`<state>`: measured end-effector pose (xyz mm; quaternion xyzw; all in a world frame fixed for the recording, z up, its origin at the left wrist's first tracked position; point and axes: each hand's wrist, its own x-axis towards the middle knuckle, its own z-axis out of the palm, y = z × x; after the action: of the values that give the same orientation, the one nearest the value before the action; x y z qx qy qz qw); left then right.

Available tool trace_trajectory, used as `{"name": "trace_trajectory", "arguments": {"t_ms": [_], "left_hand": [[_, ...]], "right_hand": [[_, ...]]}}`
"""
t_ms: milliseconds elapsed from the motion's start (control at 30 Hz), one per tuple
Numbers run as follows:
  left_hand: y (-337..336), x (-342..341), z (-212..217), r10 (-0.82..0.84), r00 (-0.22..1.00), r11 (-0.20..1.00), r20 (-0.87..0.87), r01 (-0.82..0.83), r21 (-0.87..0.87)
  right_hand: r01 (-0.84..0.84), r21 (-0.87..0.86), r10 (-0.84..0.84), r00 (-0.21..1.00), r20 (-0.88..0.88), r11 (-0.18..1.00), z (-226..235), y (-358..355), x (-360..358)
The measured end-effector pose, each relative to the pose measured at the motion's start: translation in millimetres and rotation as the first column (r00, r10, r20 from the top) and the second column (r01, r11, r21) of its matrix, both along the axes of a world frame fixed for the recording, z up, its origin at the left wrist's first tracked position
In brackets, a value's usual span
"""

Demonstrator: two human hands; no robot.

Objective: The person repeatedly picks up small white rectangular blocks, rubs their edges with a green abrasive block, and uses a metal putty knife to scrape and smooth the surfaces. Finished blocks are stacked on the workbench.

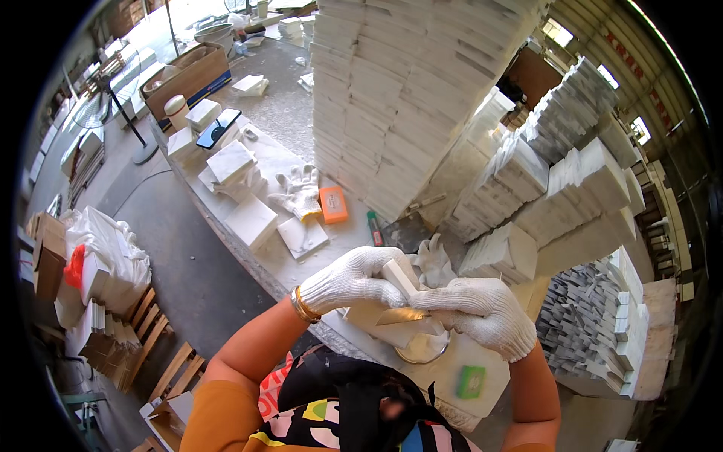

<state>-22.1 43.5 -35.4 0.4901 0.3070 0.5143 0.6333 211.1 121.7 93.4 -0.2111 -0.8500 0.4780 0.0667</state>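
Observation:
My left hand (pixel 358 282), in a white knit glove, grips a small white marble tile (pixel 399 278) that stands on edge toward me. My right hand (pixel 482 310), gloved the same way, is closed beside it, with its fingertips at the tile's near end. Below those fingers shows a thin, shiny blade (pixel 401 316) that looks like a putty knife; its handle is hidden in the glove. Under my hands sits a round tin (pixel 422 348) on the worktop, partly covered. A spare white glove (pixel 433 262) lies just beyond my hands.
Tall stacks of marble tiles (pixel 384 98) rise ahead, with more tile stacks (pixel 580 181) to the right. On the table are an orange box (pixel 333 205), a green marker (pixel 374 227), a green block (pixel 471 382), another glove (pixel 297 192), loose tiles (pixel 303 237) and a phone (pixel 218 129).

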Motion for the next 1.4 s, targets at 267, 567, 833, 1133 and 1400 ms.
{"name": "trace_trajectory", "arguments": {"t_ms": [267, 567, 833, 1133, 1400], "left_hand": [[4, 3, 19, 0.053, 0.957, 0.998, -0.285, -0.055, 0.002], [4, 6, 7, 0.054, 0.996, 0.999, -0.067, -0.054, 0.003], [4, 6, -1, 0.057, 0.998, 0.997, -0.014, -0.058, -0.044], [0, 9, 11, 0.071, 0.997, 0.995, 0.022, -0.069, -0.067], [-2, 10, 19, 0.087, 0.996, 0.992, -0.004, -0.087, -0.088]], "right_hand": [[0.032, 0.066, -0.027, 0.997, -0.074, 0.997, -7, 7, -12], [0.060, -0.062, -0.063, 0.997, -0.034, 0.996, -2, -1, 7], [0.214, -0.152, -0.222, 0.974, -0.036, 0.965, 2, -18, 14], [0.379, -0.281, -0.390, 0.920, 0.016, 0.882, 1, -34, 21], [0.471, -0.269, -0.487, 0.873, 0.007, 0.840, 0, -50, 27]]}}
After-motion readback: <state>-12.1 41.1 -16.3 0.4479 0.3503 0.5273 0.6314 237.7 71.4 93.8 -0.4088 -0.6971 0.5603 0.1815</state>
